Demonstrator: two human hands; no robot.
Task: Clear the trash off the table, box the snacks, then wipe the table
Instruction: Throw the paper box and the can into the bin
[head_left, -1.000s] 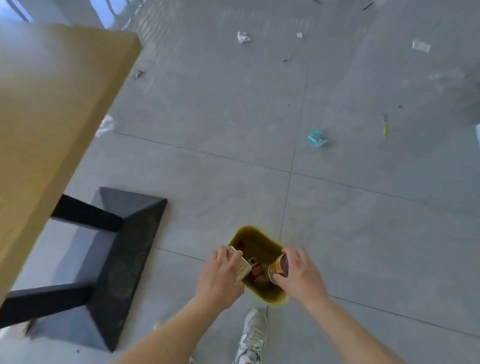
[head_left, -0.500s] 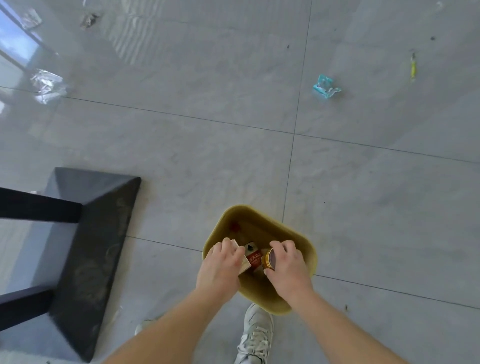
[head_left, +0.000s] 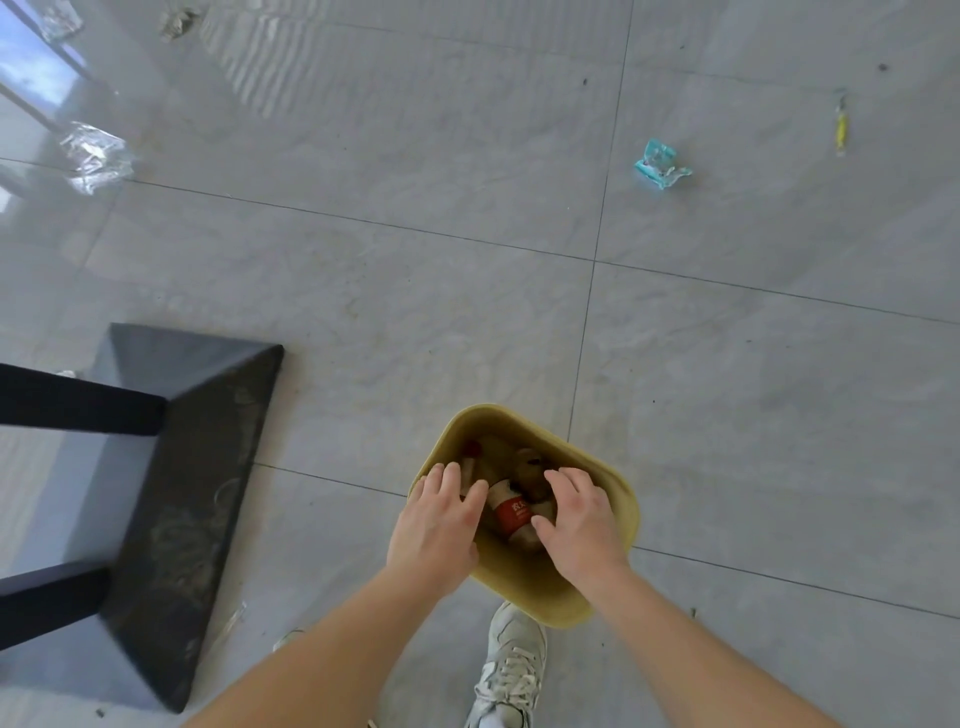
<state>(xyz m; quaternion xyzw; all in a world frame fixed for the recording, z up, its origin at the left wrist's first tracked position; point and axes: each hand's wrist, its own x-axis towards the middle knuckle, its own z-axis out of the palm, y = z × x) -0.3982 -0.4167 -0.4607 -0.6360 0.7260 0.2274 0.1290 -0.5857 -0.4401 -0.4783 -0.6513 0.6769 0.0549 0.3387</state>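
With both hands, left (head_left: 436, 519) and right (head_left: 579, 519), spread empty over the yellow bin (head_left: 613, 499), it could be tipped if its rim is knocked.

The bin (head_left: 613, 561) stands on the floor (head_left: 363, 270) at the 6 o'clock edge of view, with a shoe (head_left: 511, 670) touching its near side. Inside it lies a can (head_left: 511, 512) among other trash. 2 hands hover spread over its mouth: the left hand (head_left: 436, 525) at its 9 o'clock rim, the right hand (head_left: 576, 519) at 3 o'clock. The table base (head_left: 171, 493) sits at 9 o'clock of the bin, apart from it. A wrapper (head_left: 661, 167) lies far off at 1 o'clock, a plastic scrap (head_left: 93, 156) at 10 o'clock.
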